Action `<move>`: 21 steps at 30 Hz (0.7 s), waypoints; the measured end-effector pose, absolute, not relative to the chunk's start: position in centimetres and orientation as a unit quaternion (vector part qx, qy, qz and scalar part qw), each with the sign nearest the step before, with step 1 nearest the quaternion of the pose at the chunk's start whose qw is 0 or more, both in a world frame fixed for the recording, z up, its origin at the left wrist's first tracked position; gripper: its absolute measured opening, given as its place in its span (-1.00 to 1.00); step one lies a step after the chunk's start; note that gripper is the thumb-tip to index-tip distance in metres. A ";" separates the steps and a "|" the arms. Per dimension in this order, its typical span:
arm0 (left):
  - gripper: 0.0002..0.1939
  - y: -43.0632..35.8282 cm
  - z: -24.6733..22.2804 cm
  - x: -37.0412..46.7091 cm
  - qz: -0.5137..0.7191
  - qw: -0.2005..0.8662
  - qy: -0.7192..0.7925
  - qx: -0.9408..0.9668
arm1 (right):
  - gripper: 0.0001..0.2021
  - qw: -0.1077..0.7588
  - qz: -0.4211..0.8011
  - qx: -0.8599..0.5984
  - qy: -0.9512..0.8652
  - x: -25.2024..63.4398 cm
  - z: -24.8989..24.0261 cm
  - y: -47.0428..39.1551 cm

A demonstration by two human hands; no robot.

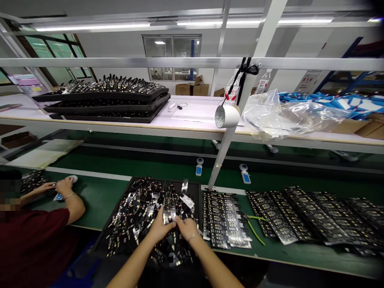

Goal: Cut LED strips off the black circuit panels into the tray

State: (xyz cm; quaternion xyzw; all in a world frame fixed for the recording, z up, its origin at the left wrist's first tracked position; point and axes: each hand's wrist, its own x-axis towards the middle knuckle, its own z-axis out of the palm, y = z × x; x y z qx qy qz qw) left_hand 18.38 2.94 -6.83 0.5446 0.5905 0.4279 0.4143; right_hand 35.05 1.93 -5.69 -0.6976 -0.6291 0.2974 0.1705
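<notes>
Both of my hands meet over a black tray (98,240) heaped with small dark circuit boards (135,212). Between their fingers is a small shiny metallic board (169,215). My left hand (160,229) pinches its left side, and my right hand (186,229) has fingers closed at its lower right edge. A pale board piece (187,201) lies on the heap just beyond my right hand. Right of the tray, joined panels of boards (222,218) lie on the green bench (300,256).
Green-handled pliers (256,230) lie right of the panels, before more stacked panels (318,216). A slanted metal post (223,156) rises behind the tray, with a tape roll (227,116) hanging there. At left, a person (33,240) works. Stacked trays (105,106) sit on the shelf.
</notes>
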 end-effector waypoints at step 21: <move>-0.35 -5.6 -3.1 17.6 0.406 0.644 0.475 0.441 | -0.35 0.497 0.397 -0.695 -0.335 39.6 -2.3 -0.7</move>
